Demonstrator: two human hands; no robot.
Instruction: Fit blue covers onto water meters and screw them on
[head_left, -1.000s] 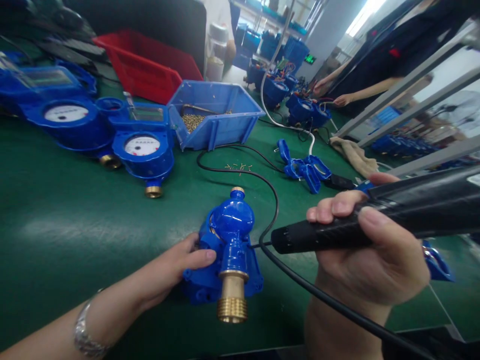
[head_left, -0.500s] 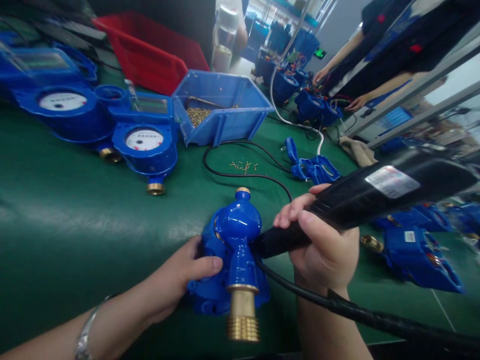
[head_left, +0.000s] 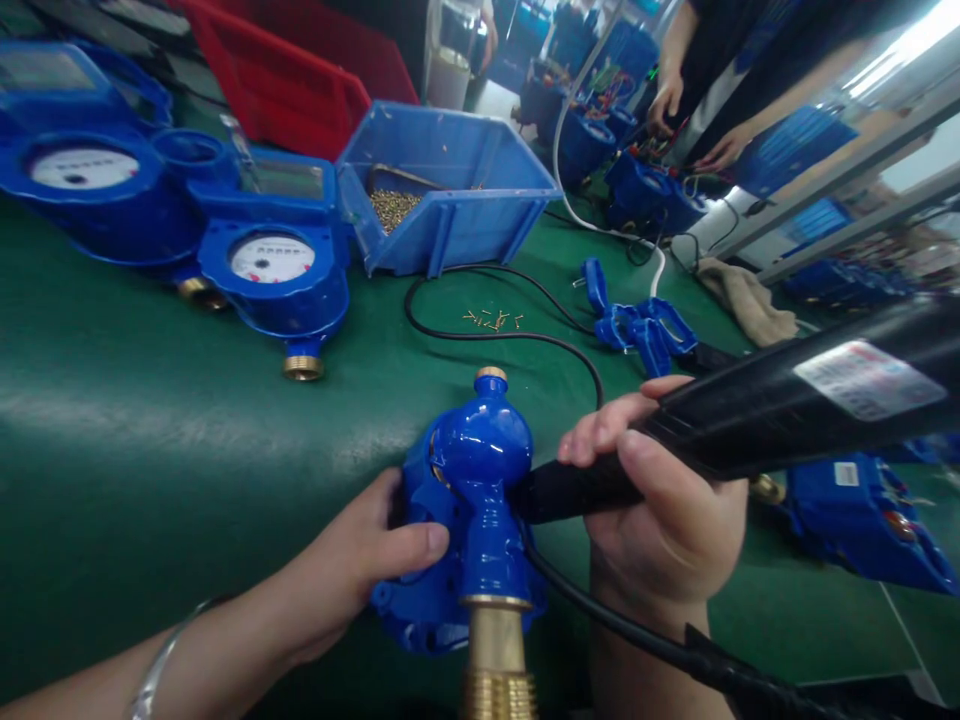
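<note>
A blue water meter (head_left: 487, 520) with brass threaded ends lies face down on the green mat, its rounded underside up. My left hand (head_left: 390, 550) grips its left side, thumb on top and fingers hidden behind the body. In my right hand (head_left: 660, 490) is a thick black electric screwdriver (head_left: 750, 410), slanting down to the left. Its front end meets the meter's right side, where the tip is hidden. A black cable (head_left: 600, 600) runs from the meter's right side beneath my right wrist. Beyond the meter lie several small brass screws (head_left: 495, 320).
A blue bin (head_left: 472, 205) holds screws, in front of a red bin (head_left: 292, 85). Finished-looking water meters (head_left: 274, 255) stand at left. Blue plastic parts (head_left: 637, 330) and another meter (head_left: 855, 510) are at right. A co-worker's hands (head_left: 727, 150) handle wired meters at the back.
The view has shifted slightly, and the bins and left meters sit higher in it. The screwdriver lies a little flatter in my right hand. Both grips stay the same.
</note>
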